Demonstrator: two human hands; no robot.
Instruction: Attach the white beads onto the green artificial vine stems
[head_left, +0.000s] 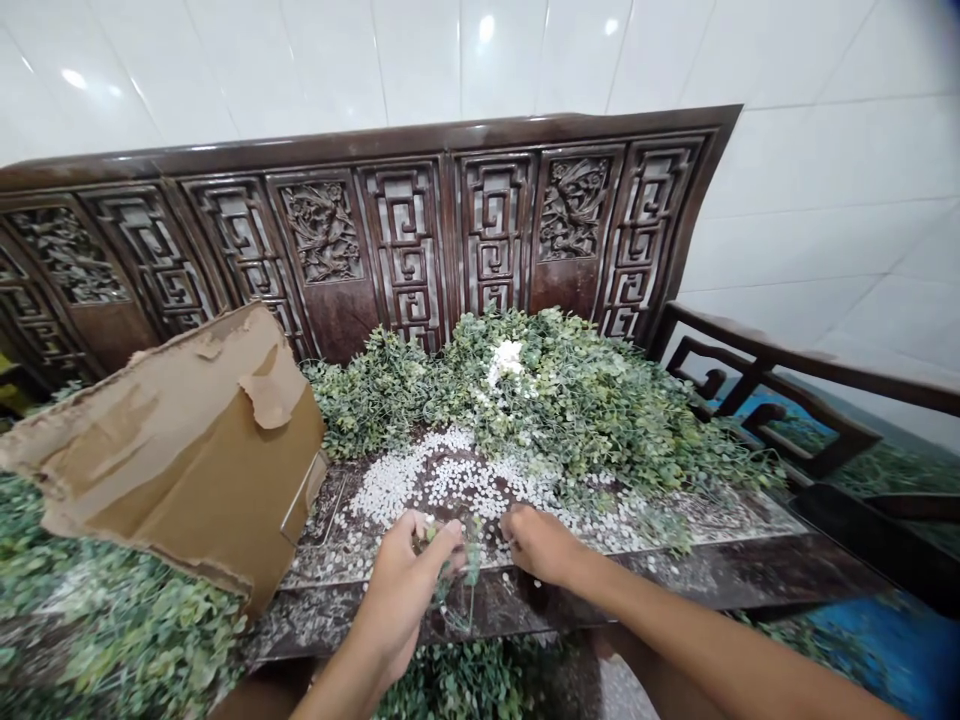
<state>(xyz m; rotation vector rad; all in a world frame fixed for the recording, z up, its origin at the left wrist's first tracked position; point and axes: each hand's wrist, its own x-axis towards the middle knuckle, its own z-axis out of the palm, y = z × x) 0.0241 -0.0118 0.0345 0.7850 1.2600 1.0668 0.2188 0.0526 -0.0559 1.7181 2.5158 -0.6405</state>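
Note:
My left hand point(401, 590) is closed around a thin green artificial leaf sprig point(472, 575), whose stem hangs down over the bench's front edge. The sprig is partly blurred. Just to its right, my right hand point(541, 545) has its fingers pinched together low over the seat; whatever is between them is hidden or too small to make out. Many small white round discs point(386, 485) lie scattered on the dark wooden bench seat point(712, 575) beyond both hands. Behind the discs rises a large heap of green artificial foliage point(615, 400), with a white clump point(506, 360) on top.
A torn cardboard piece point(187, 460) stands tilted on the left, with more foliage point(150, 620) beside it. The carved backrest point(405, 240) runs along the tiled wall point(420, 60). An armrest point(810, 365) closes the right side. Greenery point(465, 685) also lies below the front edge.

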